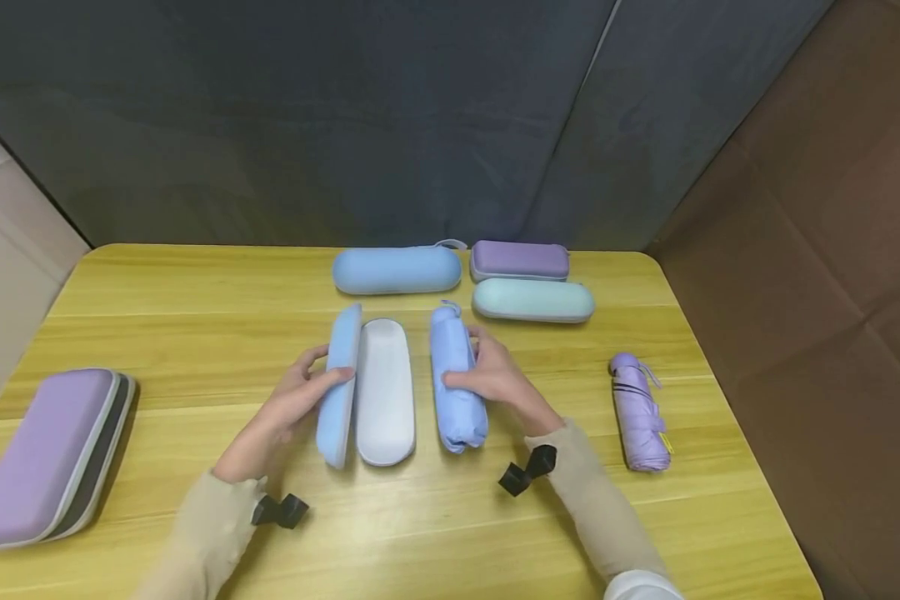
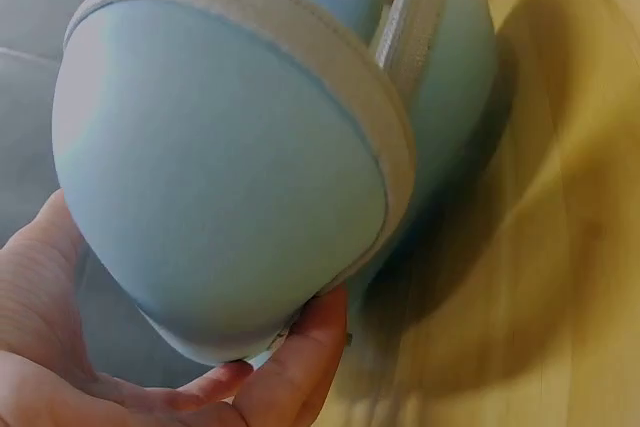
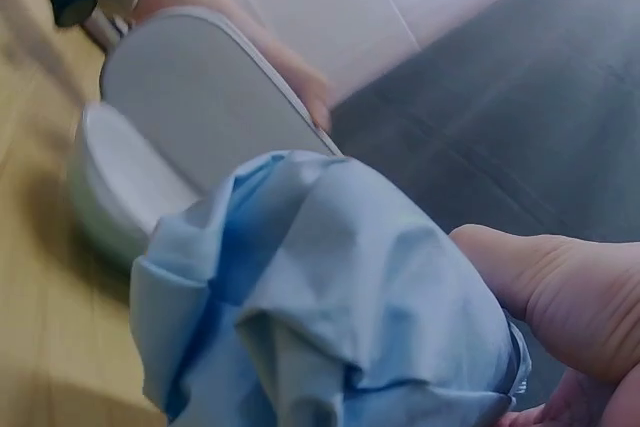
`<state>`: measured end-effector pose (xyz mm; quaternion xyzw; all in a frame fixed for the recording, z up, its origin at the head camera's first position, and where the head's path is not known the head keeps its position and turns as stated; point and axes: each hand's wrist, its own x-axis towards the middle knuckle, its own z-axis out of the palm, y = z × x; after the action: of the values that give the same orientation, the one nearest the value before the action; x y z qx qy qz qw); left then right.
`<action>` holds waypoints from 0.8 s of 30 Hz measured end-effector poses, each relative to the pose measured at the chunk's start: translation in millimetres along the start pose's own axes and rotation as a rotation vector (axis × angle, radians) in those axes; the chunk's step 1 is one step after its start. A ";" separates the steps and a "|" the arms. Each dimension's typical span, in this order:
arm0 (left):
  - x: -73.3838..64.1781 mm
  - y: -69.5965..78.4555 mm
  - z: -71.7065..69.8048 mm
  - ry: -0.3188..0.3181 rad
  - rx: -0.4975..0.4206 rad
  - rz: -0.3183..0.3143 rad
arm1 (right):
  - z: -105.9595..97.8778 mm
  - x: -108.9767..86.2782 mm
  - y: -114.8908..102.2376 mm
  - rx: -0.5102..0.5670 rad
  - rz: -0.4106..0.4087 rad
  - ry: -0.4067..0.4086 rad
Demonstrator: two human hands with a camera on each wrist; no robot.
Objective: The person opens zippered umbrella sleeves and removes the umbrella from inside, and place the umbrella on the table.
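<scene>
In the head view a light blue hard case (image 1: 385, 392) lies with its lid (image 1: 337, 387) swung up to the left, its pale lining showing and nothing inside. My left hand (image 1: 300, 392) grips that lid, thumb on its edge; the left wrist view shows the lid's rounded blue end (image 2: 220, 167) between thumb and fingers. To the right of the case, my right hand (image 1: 495, 371) holds a folded blue umbrella (image 1: 457, 392), thumb across its top. In the right wrist view the umbrella's gathered fabric (image 3: 330, 287) hides part of the case.
At the back stand a closed blue case (image 1: 397, 271), a purple case (image 1: 520, 260) and a mint case (image 1: 532, 300). A folded purple umbrella (image 1: 640, 412) lies at the right. A larger purple case (image 1: 45, 458) sits at the left edge of the wooden table (image 1: 390, 533).
</scene>
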<state>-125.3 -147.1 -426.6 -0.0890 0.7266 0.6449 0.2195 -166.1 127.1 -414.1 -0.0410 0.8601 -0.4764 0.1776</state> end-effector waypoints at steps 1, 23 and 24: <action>-3.2 -1.5 -6.7 0.008 0.023 -0.002 | -4.6 -2.6 3.8 -0.002 0.006 0.012; -82.1 -28.0 -143.8 0.382 0.560 -0.025 | -105.4 -72.5 94.4 -0.342 0.194 0.242; -83.7 -27.9 -145.4 0.403 0.606 -0.026 | -106.9 -74.6 95.8 -0.365 0.205 0.247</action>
<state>-69.2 -306.2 -404.9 -0.1547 0.9122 0.3671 0.0964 -123.8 283.0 -422.5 0.0738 0.9468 -0.2940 0.1083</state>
